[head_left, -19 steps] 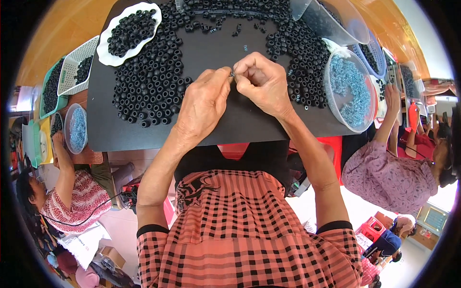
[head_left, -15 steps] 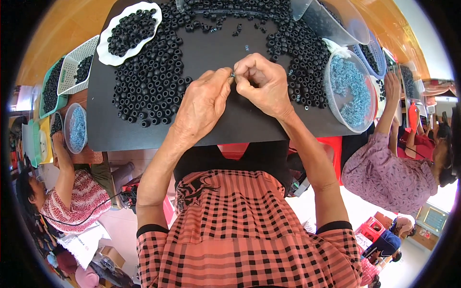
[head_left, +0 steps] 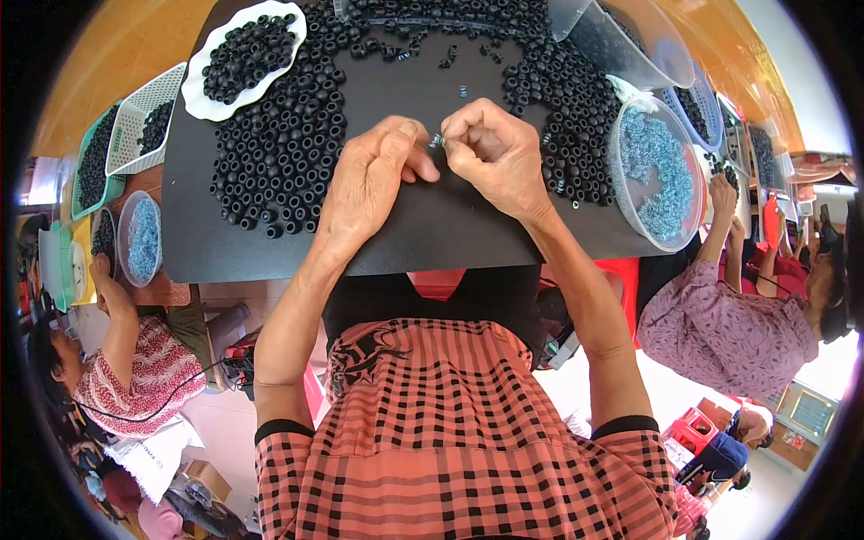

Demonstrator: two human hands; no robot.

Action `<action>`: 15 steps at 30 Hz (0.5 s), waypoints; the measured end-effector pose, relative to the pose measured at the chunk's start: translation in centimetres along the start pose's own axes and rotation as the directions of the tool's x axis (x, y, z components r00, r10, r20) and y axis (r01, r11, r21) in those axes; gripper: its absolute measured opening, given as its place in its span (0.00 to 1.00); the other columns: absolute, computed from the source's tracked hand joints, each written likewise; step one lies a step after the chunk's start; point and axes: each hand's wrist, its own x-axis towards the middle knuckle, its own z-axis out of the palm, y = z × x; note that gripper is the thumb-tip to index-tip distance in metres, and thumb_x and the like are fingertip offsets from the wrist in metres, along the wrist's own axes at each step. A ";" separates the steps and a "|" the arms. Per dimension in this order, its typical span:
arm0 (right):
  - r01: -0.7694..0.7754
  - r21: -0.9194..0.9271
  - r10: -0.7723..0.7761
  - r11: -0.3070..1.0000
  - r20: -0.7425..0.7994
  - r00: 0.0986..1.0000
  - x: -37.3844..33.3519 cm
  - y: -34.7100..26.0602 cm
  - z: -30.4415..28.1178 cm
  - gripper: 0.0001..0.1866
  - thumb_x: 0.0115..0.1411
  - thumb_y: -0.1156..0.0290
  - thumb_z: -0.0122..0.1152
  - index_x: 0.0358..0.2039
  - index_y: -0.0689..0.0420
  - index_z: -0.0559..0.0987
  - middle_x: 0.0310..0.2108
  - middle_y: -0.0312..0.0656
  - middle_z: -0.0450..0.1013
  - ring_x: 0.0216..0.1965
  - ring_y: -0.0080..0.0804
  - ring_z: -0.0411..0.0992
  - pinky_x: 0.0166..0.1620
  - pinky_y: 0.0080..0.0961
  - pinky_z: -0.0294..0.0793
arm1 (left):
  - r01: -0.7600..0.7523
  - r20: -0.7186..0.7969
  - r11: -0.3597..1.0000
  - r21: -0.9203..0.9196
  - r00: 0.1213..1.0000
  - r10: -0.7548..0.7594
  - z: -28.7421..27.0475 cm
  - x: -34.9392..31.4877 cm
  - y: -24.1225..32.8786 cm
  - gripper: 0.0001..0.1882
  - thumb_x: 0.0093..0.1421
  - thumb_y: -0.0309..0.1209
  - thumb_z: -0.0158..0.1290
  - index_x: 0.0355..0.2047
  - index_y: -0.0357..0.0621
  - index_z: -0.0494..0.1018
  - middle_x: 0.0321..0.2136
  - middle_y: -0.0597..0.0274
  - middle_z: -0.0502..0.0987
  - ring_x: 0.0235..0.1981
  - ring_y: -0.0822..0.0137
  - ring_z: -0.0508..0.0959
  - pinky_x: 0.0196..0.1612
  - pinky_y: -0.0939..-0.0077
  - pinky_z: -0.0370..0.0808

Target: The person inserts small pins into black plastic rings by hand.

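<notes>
My left hand (head_left: 367, 184) and my right hand (head_left: 492, 156) meet fingertip to fingertip above a black mat (head_left: 423, 225). Between the fingertips sits a tiny metallic part (head_left: 436, 141), pinched from both sides. Whether a black ring is also in the fingers is hidden. Heaps of small black rings (head_left: 283, 153) lie on the mat left of my left hand, and more black rings (head_left: 567, 117) arc to the right of my right hand.
A white plate (head_left: 200, 94) of black rings sits far left. A clear round tub (head_left: 661, 175) of small blue parts stands right, with an empty clear container (head_left: 621, 40) behind. Other people work at both sides, with baskets (head_left: 135, 126) and a bowl (head_left: 141, 238) on the left.
</notes>
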 end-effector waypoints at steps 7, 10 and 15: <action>-0.048 -0.018 0.047 0.999 -0.025 0.999 0.0 0.3 0.0 0.08 0.54 0.89 0.51 0.32 0.64 0.71 0.32 0.34 0.68 0.31 0.15 0.65 0.33 0.14 0.66 | -0.155 -0.095 0.959 0.239 0.979 0.182 0.9 -0.6 0.1 0.06 0.60 0.25 0.50 0.37 0.37 0.71 0.23 0.60 0.77 0.25 0.74 0.74 0.31 0.79 0.71; -0.031 -0.077 0.032 0.997 0.017 0.999 0.0 0.3 -0.3 0.07 0.55 0.89 0.51 0.32 0.64 0.71 0.32 0.34 0.69 0.32 0.15 0.67 0.34 0.14 0.67 | -0.229 -0.119 0.873 0.430 0.945 0.306 1.0 -0.4 -0.4 0.06 0.59 0.23 0.51 0.37 0.36 0.71 0.23 0.61 0.76 0.25 0.77 0.75 0.29 0.80 0.72; -0.039 -0.011 0.039 0.999 0.014 0.999 0.0 0.2 -0.1 0.07 0.56 0.89 0.50 0.33 0.64 0.71 0.33 0.37 0.70 0.33 0.19 0.70 0.36 0.17 0.72 | -0.185 -0.063 0.967 0.174 0.978 0.199 1.0 -0.3 -0.3 0.05 0.58 0.24 0.51 0.35 0.36 0.70 0.20 0.61 0.73 0.22 0.74 0.69 0.27 0.77 0.68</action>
